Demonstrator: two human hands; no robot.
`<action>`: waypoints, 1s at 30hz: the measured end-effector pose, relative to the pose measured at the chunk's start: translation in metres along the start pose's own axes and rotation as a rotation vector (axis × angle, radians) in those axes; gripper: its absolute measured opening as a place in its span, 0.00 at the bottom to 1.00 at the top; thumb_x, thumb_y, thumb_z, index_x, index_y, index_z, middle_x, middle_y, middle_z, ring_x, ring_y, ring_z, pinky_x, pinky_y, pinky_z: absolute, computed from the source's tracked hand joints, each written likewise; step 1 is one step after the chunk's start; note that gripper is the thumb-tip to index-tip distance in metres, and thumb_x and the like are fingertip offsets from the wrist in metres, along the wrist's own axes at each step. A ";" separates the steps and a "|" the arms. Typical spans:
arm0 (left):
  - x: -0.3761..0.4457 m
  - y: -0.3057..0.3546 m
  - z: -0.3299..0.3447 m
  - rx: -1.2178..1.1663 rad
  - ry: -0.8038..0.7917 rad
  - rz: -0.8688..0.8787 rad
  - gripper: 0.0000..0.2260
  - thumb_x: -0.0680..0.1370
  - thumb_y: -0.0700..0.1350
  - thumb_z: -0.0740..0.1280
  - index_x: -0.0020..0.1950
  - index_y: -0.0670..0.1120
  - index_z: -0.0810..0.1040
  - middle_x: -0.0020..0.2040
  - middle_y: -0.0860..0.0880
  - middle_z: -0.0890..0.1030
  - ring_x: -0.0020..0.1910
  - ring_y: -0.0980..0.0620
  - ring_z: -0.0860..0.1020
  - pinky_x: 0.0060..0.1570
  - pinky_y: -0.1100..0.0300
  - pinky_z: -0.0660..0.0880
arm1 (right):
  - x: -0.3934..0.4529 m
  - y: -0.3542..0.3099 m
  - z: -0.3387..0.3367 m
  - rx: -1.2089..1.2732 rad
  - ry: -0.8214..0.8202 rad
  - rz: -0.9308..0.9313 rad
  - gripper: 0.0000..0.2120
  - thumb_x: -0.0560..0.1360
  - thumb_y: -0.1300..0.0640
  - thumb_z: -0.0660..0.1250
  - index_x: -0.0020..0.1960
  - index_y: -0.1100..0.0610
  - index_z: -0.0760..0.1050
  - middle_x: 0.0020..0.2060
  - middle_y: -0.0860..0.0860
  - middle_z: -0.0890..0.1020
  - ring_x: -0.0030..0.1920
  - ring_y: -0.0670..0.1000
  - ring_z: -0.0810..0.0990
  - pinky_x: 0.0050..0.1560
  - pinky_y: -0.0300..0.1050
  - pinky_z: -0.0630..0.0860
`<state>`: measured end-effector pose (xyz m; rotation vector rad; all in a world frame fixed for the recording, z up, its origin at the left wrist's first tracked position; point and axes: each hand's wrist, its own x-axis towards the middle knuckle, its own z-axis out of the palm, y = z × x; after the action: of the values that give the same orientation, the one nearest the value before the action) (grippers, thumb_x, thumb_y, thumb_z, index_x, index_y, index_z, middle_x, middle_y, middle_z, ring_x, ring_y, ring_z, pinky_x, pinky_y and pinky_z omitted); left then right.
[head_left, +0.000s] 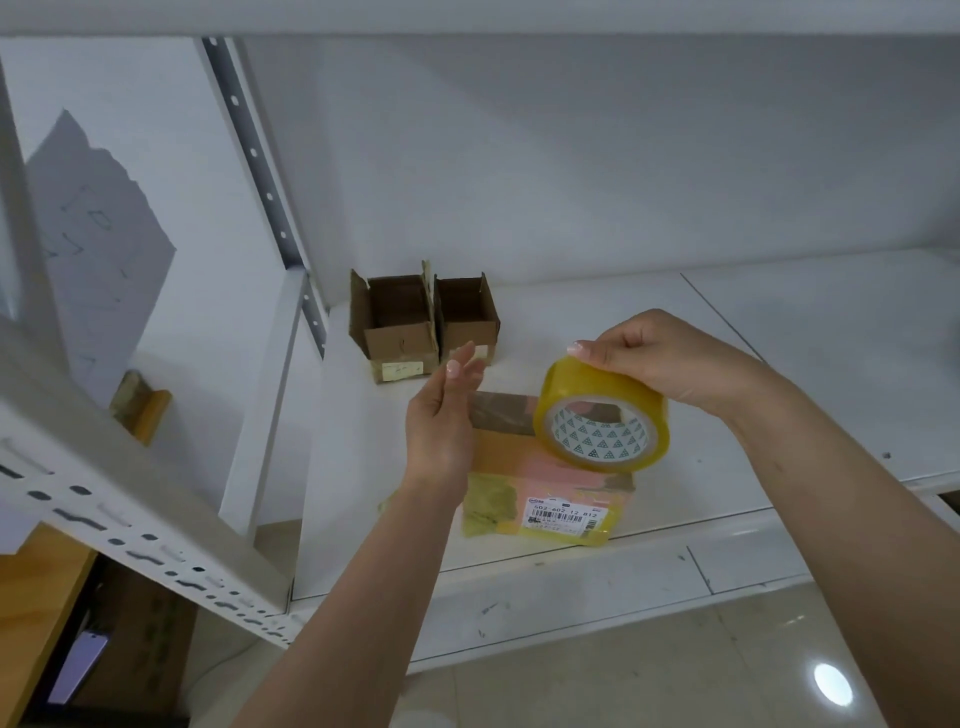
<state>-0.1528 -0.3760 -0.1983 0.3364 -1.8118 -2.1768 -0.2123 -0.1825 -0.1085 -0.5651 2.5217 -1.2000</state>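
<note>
Sealing a parcel appeared to be the work in hand, judged to be at the stage of finding the tape's free end.

The right hand, right of centre, gripped the tape from above, with fingers curled over the roll's outer face. The roll was tilted, its printed core turned toward the viewer, and it was held clear above the parcel.

The left hand, at centre, was open and held nothing. Its fingers were straight and close together, and its palm was turned toward the roll. It stood just beside the parcel's left edge; contact could not be confirmed.

Both forearms entered from the bottom of the frame and converged on the parcel.

The parcel lay flat on the shelf at lower centre, near the front lip. A barcode label sat at its near right corner and old brown tape crossed its far end.

Two open boxes stood side by side at upper centre, well apart from both hands.

No loose end showed on the roll. In my judgement, the next move called for the left fingertips to pick up that end and draw out a strip while the right hand steadied the roll over the parcel's seam.
</note>
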 end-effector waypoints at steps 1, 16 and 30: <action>-0.001 -0.001 0.001 -0.003 0.014 0.004 0.13 0.84 0.51 0.54 0.62 0.55 0.77 0.57 0.52 0.82 0.60 0.57 0.78 0.68 0.53 0.70 | 0.000 0.003 0.002 0.042 -0.001 0.011 0.35 0.62 0.29 0.64 0.40 0.62 0.82 0.33 0.55 0.85 0.33 0.50 0.82 0.38 0.38 0.76; 0.012 -0.001 -0.044 -0.249 0.223 -0.158 0.14 0.84 0.49 0.55 0.60 0.49 0.78 0.54 0.51 0.84 0.55 0.52 0.82 0.57 0.54 0.77 | 0.002 0.009 0.023 0.258 -0.002 -0.042 0.25 0.65 0.33 0.67 0.42 0.55 0.84 0.39 0.51 0.86 0.41 0.51 0.86 0.43 0.39 0.77; -0.008 -0.044 -0.043 -0.055 0.145 -0.379 0.17 0.83 0.47 0.60 0.70 0.42 0.72 0.52 0.48 0.82 0.54 0.50 0.80 0.57 0.57 0.78 | 0.001 0.005 0.035 0.239 0.071 -0.125 0.24 0.68 0.38 0.67 0.41 0.60 0.82 0.35 0.54 0.85 0.36 0.53 0.84 0.38 0.45 0.78</action>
<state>-0.1326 -0.4052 -0.2495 0.8630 -1.7159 -2.3651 -0.1998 -0.2034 -0.1341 -0.6365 2.3813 -1.5658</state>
